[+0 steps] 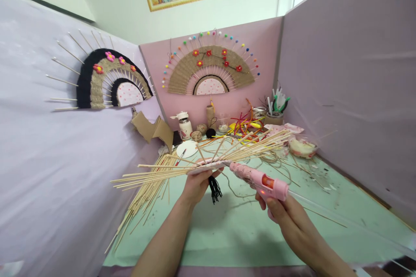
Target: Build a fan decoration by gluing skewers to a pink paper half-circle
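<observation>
My left hand holds a pale half-round base from below, its fingers partly hidden behind it. Thin wooden sticks fan out from the base to the left and right. A black tassel hangs under it beside my fingers. Wrapped round the handle of a pink glue gun is my right hand. The gun's nozzle points left and meets the right part of the base's edge; whether it touches cannot be made out. A small orange light glows on the gun, and a clear glue stick trails from its back.
Loose sticks lie at the left of the green table. Behind are a white bottle, twine balls, a white disc, coloured pipe cleaners and a tool jar. A plastic bowl stands right. Two fan decorations hang on the partitions.
</observation>
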`<act>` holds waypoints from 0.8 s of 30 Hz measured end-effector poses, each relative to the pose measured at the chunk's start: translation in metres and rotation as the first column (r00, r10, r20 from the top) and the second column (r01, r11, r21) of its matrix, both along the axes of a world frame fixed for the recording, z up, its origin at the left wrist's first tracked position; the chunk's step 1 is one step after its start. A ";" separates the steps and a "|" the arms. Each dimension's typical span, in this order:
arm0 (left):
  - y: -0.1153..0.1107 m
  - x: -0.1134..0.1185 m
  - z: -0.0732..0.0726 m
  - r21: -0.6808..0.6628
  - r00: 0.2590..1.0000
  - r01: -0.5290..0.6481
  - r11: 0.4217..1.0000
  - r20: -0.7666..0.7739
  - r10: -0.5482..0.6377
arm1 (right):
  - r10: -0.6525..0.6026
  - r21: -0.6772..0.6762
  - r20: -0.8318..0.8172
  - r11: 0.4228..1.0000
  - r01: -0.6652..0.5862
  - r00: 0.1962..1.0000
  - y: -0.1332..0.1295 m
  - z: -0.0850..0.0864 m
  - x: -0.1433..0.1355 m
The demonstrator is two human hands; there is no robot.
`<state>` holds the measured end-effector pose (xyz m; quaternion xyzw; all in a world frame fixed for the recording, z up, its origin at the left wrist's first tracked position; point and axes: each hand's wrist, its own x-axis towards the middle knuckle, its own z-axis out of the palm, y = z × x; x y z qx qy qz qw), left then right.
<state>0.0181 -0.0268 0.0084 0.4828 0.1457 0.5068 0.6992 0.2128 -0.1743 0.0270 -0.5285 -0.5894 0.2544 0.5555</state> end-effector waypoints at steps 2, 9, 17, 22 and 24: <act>0.000 0.000 0.000 0.001 1.000 0.004 1.000 0.000 -0.004 | -0.001 -0.001 0.003 1.000 0.001 1.000 0.000 0.000 0.000; 0.000 0.000 0.000 0.000 1.000 0.008 1.000 0.020 -0.008 | -0.007 0.004 0.007 1.000 0.007 1.000 0.001 0.000 0.001; 0.000 0.001 0.002 -0.023 1.000 0.001 1.000 0.022 -0.001 | -0.016 0.013 0.011 1.000 0.016 1.000 0.001 0.000 0.004; 0.001 0.000 0.002 -0.031 1.000 -0.011 0.999 0.020 0.012 | -0.037 -0.019 0.000 0.999 0.037 0.999 0.003 -0.004 0.005; 0.000 0.001 0.002 -0.036 1.000 -0.015 0.999 0.014 0.015 | -0.042 -0.031 -0.006 0.999 0.042 0.999 0.003 -0.005 0.005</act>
